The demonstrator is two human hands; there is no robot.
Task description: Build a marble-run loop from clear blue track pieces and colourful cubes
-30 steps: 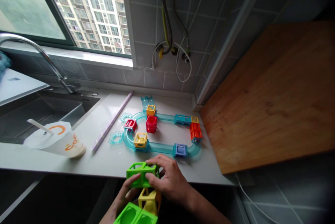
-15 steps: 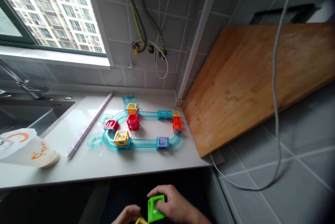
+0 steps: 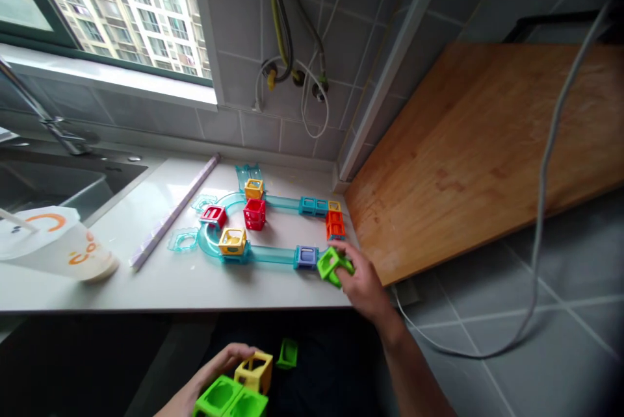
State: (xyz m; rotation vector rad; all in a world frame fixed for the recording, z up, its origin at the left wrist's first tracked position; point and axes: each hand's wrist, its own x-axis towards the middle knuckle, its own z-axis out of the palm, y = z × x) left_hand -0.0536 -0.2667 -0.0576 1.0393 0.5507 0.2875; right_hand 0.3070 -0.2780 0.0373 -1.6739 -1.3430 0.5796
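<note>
My right hand (image 3: 363,280) grips a green cube frame (image 3: 333,266) above the counter, just right of the purple cube (image 3: 307,257). Low in the view, my left hand (image 3: 214,371) is around a yellow cube (image 3: 254,371) and a pair of green cubes (image 3: 231,399); its fingers are partly hidden. One more green piece (image 3: 287,353) lies on the dark cloth between my hands. On the counter, a loop of clear blue track (image 3: 272,254) carries yellow, red, blue and orange cubes (image 3: 335,225). A stacked red cube (image 3: 255,214) stands inside the loop.
A white cup (image 3: 58,245) stands at the left beside the sink (image 3: 82,199). A long pale tube (image 3: 175,212) lies left of the track. The large wooden board (image 3: 478,164) leans at the right, with a white cable (image 3: 543,170) in front.
My right hand has moved up and forward over the counter with a green cube. More green cubes show by my left hand, and the view has shifted.
</note>
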